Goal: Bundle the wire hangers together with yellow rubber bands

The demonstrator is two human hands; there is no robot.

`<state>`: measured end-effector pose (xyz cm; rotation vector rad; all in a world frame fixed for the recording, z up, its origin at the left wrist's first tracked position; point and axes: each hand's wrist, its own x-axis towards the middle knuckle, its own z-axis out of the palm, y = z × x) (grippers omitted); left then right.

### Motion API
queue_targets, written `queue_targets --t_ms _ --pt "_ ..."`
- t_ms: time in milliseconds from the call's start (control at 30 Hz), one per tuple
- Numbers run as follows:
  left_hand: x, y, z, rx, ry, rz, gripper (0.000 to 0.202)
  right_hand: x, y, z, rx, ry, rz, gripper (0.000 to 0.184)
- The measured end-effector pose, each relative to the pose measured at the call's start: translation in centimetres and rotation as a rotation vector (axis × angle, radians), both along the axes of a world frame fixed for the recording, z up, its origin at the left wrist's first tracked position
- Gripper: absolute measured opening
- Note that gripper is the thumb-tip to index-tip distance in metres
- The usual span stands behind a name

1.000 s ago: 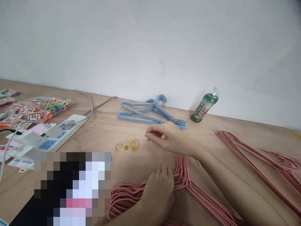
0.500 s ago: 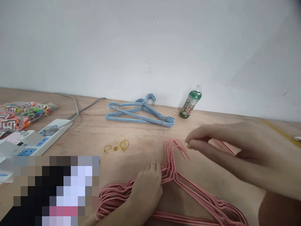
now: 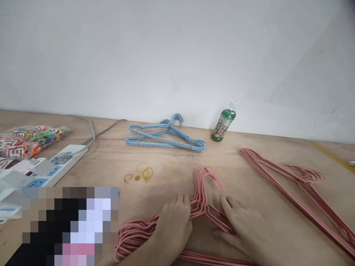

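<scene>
A stack of pink wire hangers (image 3: 203, 192) lies on the wooden table (image 3: 172, 162) in front of me, hooks pointing away. My left hand (image 3: 173, 225) rests flat on the stack's left shoulder, fingers stretched out on the wires. My right hand (image 3: 244, 221) lies flat on the right shoulder, fingers spread and touching the wires just right of the hooks. Neither hand grips anything. A few yellow rubber bands (image 3: 142, 173) lie loose beyond my left hand.
A bundle of blue hangers (image 3: 163, 135) lies near the wall, with a green bottle (image 3: 223, 123) to its right. More pink hangers (image 3: 294, 181) spread at the right. A white power strip (image 3: 47, 168), bright packets (image 3: 30, 136) and a pixelated patch (image 3: 69, 225) fill the left.
My right hand came back from near the rubber bands, swung to the right in a pinch, then dropped flat onto the pink hangers. My left hand stayed on the stack.
</scene>
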<state>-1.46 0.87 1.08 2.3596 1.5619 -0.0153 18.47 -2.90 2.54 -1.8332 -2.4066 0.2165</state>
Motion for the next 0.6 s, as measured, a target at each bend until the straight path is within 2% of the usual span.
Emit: queue_targets --t_ms 167,267,367,500,600 --pt "-0.2 0.3 -0.2 0.0 -0.029 0.0 0.032 -0.3 0.8 -2.2 -0.076 0.065 0.087 0.022" --pt "-0.3 0.4 -0.2 0.001 -0.016 0.002 0.031 -0.5 1.0 -3.6 -0.075 0.0 0.073 0.029" --pt "-0.3 0.5 0.1 -0.016 -0.002 0.001 0.029 -0.6 0.8 -4.6 0.018 -0.1 0.06 0.036" --pt "-0.1 0.2 0.4 -0.032 -0.016 -0.009 0.027 -0.2 0.5 -4.6 0.078 -0.105 0.068 0.031" --pt "-0.1 -0.5 0.0 0.11 -0.057 -0.036 0.042 0.9 0.3 -4.1 0.055 -0.016 0.069 0.036"
